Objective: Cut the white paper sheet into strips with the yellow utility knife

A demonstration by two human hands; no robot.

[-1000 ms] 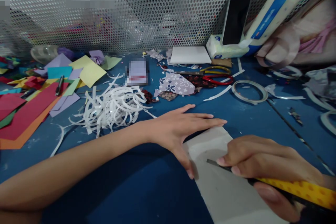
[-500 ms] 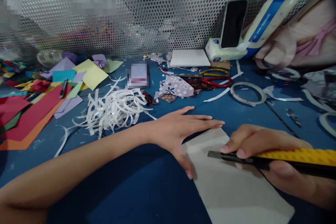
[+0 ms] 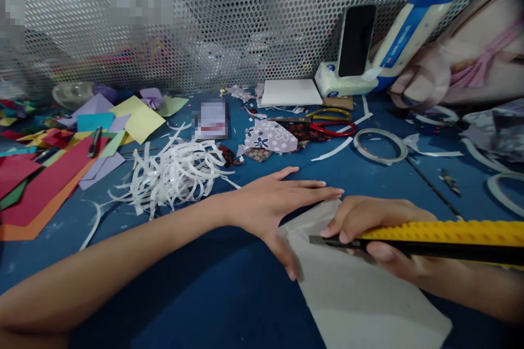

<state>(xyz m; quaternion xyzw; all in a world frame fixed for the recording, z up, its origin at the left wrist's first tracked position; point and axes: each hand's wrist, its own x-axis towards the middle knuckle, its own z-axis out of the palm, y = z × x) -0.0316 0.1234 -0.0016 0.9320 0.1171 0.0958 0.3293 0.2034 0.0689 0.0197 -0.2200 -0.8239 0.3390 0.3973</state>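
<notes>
A grey-white board point(image 3: 360, 294) lies at a slant on the blue table. My left hand point(image 3: 274, 202) rests flat with its fingers spread at the board's far left corner, the thumb along its left edge. My right hand point(image 3: 372, 223) is closed round a yellow and black utility knife point(image 3: 450, 237). The knife's blade points left over the upper part of the board; whether it touches the surface I cannot tell. Part of the board's right edge is hidden behind my right hand.
Shredded white strips point(image 3: 176, 174) lie behind my left forearm, with coloured papers point(image 3: 53, 180) further left. Tape rolls point(image 3: 380, 146), red-handled scissors point(image 3: 333, 128), patterned scraps point(image 3: 270, 136) and a phone point(image 3: 357, 41) on a tissue pack stand or lie behind. A perforated metal screen point(image 3: 245, 22) closes the back.
My right hand and the knife have moved left over the board, and more of the yellow handle shows. The whole view has shifted slightly. My left hand keeps its place on the board.
</notes>
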